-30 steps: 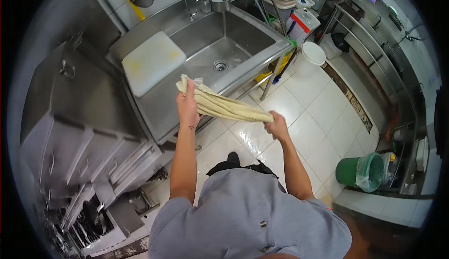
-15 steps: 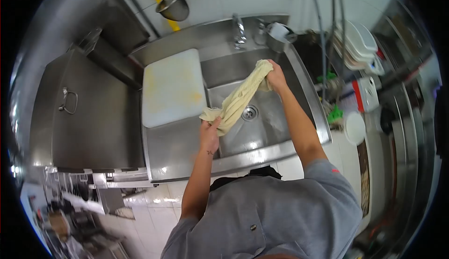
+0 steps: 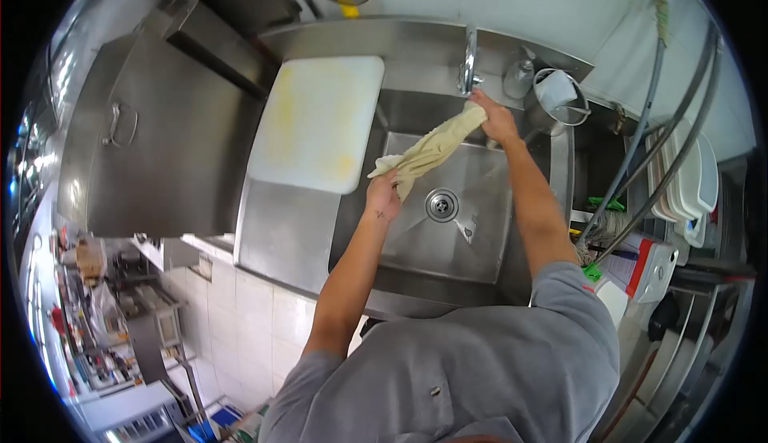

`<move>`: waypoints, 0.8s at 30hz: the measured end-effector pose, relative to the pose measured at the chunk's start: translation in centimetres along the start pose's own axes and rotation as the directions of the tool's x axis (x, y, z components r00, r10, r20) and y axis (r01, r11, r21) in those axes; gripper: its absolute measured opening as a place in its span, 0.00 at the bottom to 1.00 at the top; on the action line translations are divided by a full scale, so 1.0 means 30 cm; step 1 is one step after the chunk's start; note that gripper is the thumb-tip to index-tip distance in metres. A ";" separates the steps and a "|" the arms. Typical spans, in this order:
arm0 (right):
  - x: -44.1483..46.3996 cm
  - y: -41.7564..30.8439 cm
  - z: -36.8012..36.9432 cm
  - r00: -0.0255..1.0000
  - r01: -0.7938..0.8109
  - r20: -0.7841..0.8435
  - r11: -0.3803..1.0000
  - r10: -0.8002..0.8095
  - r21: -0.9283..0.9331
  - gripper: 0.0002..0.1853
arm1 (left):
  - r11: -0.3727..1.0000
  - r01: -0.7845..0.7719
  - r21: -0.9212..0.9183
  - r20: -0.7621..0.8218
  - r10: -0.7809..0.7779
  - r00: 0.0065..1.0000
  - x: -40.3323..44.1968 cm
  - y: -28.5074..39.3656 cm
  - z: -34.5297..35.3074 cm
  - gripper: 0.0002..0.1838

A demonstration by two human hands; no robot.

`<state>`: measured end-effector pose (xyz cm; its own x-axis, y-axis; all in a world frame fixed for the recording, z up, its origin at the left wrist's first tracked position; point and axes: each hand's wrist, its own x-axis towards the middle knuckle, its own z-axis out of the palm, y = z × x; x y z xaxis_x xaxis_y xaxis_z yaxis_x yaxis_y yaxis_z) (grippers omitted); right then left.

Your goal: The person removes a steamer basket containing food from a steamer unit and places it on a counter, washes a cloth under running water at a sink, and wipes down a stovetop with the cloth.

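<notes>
A pale yellow cloth (image 3: 436, 148) is stretched slantwise over the steel sink (image 3: 488, 227), between my two hands. Its near-left end is gripped in my left hand (image 3: 384, 196), fingers closed. My right hand (image 3: 498, 120) is closed around the far end, just below the chrome faucet (image 3: 470, 63). A fingertip of that hand reaches up close to the faucet's lever; whether it touches cannot be seen. Below the cloth, the round drain (image 3: 442, 205) shows in the basin floor.
A stained white cutting board (image 3: 316, 127) lies left of the basin. Behind the sink stand a clear bottle (image 3: 519, 77) and a metal pot (image 3: 590, 111). Hoses (image 3: 652, 107) hang at the right, near stacked white trays (image 3: 694, 172). A steel cabinet (image 3: 172, 135) stands left.
My hands and the stretched cloth have moved toward the back of the sink, the right hand now close to the faucet. The camera view has shifted too.
</notes>
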<state>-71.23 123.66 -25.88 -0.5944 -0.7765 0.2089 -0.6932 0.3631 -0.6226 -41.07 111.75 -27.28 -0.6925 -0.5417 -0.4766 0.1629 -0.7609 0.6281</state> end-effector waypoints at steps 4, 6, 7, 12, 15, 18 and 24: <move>-0.047 -0.159 -0.030 0.973 -0.051 0.188 0.915 0.137 -0.400 0.23 | 0.980 -0.079 -0.184 -0.073 0.066 0.995 -0.016 -0.119 0.063 0.13; -0.054 -0.261 -0.014 0.973 -0.057 0.184 0.914 0.142 -0.401 0.22 | 0.995 -0.096 -0.033 -0.216 0.087 0.972 0.167 -0.287 -0.029 0.13; -0.036 -0.232 0.030 0.984 -0.006 0.171 0.958 0.057 -0.287 0.21 | 0.986 -0.051 -0.161 -0.283 0.004 0.959 0.179 -0.317 0.020 0.17; 0.018 -0.407 -0.039 0.915 -0.050 0.402 0.994 0.007 0.096 0.15 | 0.984 0.122 -0.129 -0.386 -0.164 0.908 0.160 -0.207 0.249 0.34; -0.015 -0.540 -0.100 0.875 -0.039 0.483 0.999 0.016 0.037 0.16 | 0.982 0.094 -0.167 -0.440 -0.159 0.884 0.261 -0.174 0.307 0.31; -0.075 -0.590 -0.122 0.911 0.195 0.247 0.871 -0.331 0.450 0.19 | 0.941 0.091 -0.327 -0.287 -0.191 0.939 0.496 -0.228 0.257 0.27; -0.161 -0.473 0.096 0.986 0.054 0.088 0.770 -0.141 0.636 0.18 | 0.989 -0.024 -0.147 -0.025 0.020 0.999 0.457 -0.244 0.369 0.22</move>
<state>-57.36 120.77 -20.21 -0.4522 -0.8624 0.2275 -0.3062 -0.0895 -0.9478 -59.53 113.85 -31.62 -0.6712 -0.5656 -0.4791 0.2806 -0.7921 0.5420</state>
